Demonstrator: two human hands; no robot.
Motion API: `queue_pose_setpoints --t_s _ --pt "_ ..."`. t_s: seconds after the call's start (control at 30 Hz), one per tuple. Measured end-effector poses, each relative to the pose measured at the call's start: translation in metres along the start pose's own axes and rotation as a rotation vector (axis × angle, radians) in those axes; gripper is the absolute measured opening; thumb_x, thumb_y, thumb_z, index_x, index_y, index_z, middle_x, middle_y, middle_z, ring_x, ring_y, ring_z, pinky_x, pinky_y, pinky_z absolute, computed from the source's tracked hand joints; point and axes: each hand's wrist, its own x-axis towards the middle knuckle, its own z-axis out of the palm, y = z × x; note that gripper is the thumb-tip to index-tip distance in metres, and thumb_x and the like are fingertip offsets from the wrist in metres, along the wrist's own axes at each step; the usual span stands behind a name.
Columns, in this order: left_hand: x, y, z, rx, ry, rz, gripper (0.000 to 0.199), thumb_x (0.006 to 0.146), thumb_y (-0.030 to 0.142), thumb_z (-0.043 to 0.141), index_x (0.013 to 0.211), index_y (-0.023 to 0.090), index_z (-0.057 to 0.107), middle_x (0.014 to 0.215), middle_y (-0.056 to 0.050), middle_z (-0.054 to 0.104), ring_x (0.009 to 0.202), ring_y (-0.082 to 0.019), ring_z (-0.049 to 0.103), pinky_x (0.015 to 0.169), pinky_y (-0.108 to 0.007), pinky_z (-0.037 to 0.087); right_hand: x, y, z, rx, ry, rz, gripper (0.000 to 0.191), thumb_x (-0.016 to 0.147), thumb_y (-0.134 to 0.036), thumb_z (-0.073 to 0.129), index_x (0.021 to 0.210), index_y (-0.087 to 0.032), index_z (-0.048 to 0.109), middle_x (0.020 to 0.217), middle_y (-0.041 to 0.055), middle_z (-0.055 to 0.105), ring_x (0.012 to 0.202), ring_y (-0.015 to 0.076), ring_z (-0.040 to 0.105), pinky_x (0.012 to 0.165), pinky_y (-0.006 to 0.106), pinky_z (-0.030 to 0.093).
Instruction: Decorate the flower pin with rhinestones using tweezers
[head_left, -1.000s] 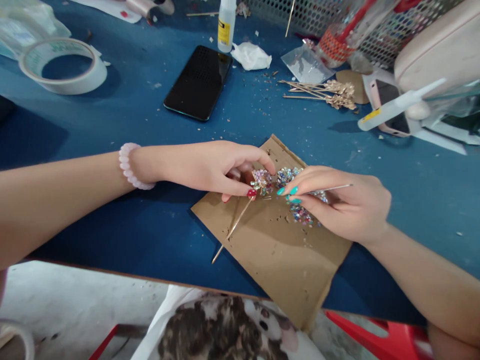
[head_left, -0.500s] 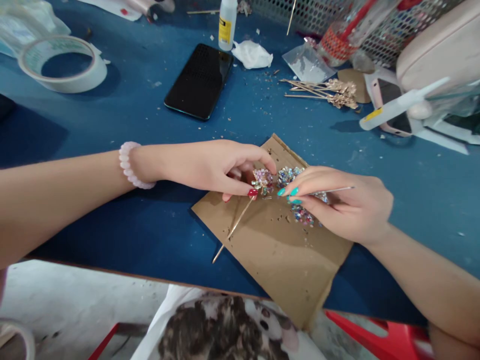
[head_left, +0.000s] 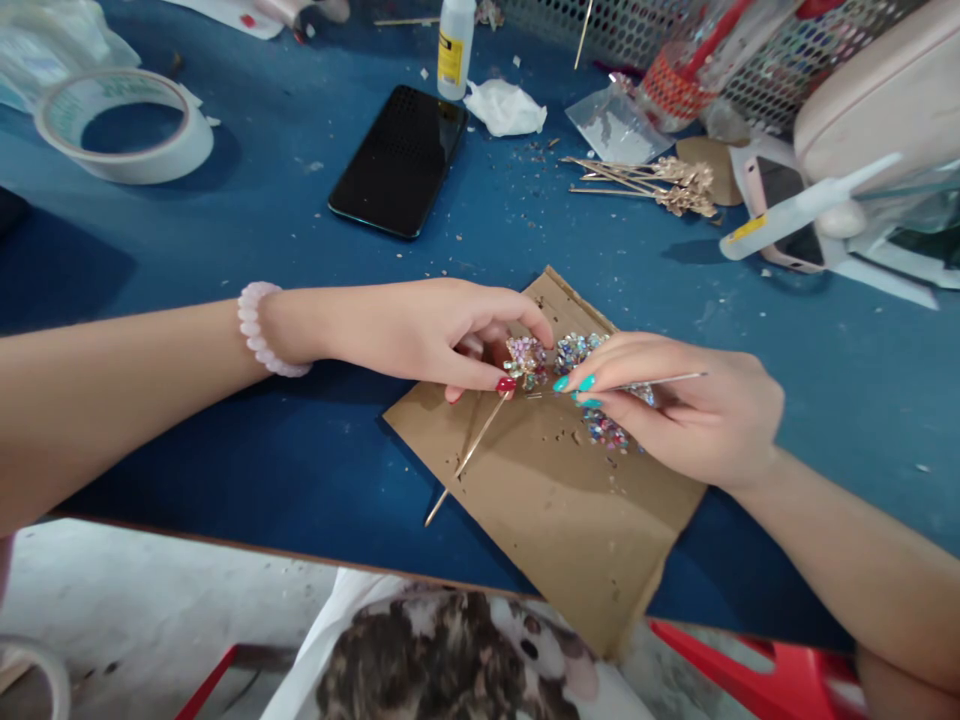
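My left hand [head_left: 457,335] is closed, thumb and fingers pinching a gold hair stick [head_left: 469,462] just under its head. That head [head_left: 526,360] is a flower set with pink, green and clear rhinestones. The shaft slants down left, past the cardboard's edge. In my right hand [head_left: 675,405] a thin pointed rod [head_left: 671,380] is pinched, its tip end close to the flower and hidden by the fingertips. Loose rhinestones in blue and clear [head_left: 576,350] and in red and blue [head_left: 606,430] lie on the brown cardboard [head_left: 570,530], partly under my right hand.
Beyond my hands lie a black phone [head_left: 401,160], a glue bottle [head_left: 455,50], a crumpled tissue [head_left: 506,108] and several gold flower sticks [head_left: 679,185]. A roll of tape [head_left: 127,165] is at far left; a white tube with a nozzle [head_left: 806,208] is at right.
Almost nothing differs. My right hand has shifted very slightly left with the rod; my left hand and the hair stick stay in place.
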Motion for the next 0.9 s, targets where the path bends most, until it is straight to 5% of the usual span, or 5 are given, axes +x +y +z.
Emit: queue_pose_setpoints --t_s 0.47,0.9 --pt "-0.0004 0.0005 -0.0007 0.048 -0.004 0.002 0.039 0.092 0.023 0.049 0.130 0.024 0.042 0.100 -0.001 0.066 0.066 -0.008 0.062 0.062 -0.017 0.049 -0.0002 -0.0005 -0.0016 0.077 0.007 0.022 0.019 0.082 -0.006 0.065 0.091 -0.024 0.065 0.086 -0.0001 0.074 0.080 0.0151 0.071 0.071 0.030 0.058" --pt "-0.0008 0.0035 -0.0007 0.054 0.003 -0.023 0.043 0.089 0.019 0.051 0.130 0.024 0.042 0.102 0.000 0.065 0.068 -0.008 0.064 0.061 -0.016 0.049 0.0083 -0.0091 0.0013 0.128 0.151 -0.073 0.038 0.077 0.004 0.063 0.102 -0.026 0.066 0.090 0.0016 0.073 0.085 0.0185 0.070 0.072 0.034 0.057"
